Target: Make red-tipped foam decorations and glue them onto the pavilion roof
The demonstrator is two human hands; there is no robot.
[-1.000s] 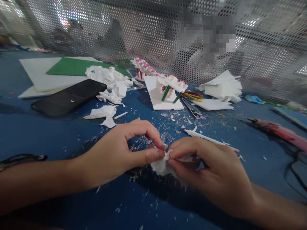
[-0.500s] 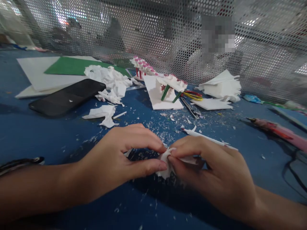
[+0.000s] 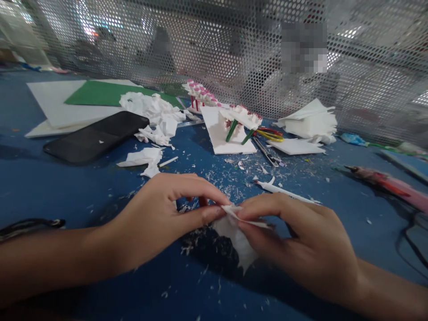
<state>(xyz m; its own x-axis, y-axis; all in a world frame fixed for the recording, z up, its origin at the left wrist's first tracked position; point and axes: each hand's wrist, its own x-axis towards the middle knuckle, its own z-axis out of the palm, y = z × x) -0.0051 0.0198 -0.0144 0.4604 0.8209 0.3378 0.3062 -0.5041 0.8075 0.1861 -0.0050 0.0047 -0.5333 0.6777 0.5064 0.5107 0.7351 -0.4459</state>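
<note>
A thin, crumpled piece of white tissue paper (image 3: pixel 239 240) is held between both hands above the blue table (image 3: pixel 150 292). The thumb and forefinger of my left hand (image 3: pixel 174 209) pinch its upper left edge. My right hand (image 3: pixel 297 236) grips it between thumb and forefinger, which hide part of the sheet. Its lower part hangs down to a ragged point. Just beyond my right hand lies a white marker (image 3: pixel 284 191) with a dark tip. Small white paper scraps (image 3: pixel 214 171) are strewn around the hands.
A black phone (image 3: pixel 96 136) and crumpled tissue (image 3: pixel 155 109) lie at left, before green paper (image 3: pixel 103 92). Behind the hands are white paper flowers on green stems (image 3: pixel 242 118), scissors (image 3: pixel 269 133) and a tissue stack (image 3: pixel 307 120). A pink tool (image 3: pixel 384 183) with a cord lies right.
My left fingertips have closed together on the edge of the tissue paper. The paper has opened out and now hangs lower between the hands. My right hand keeps its hold.
</note>
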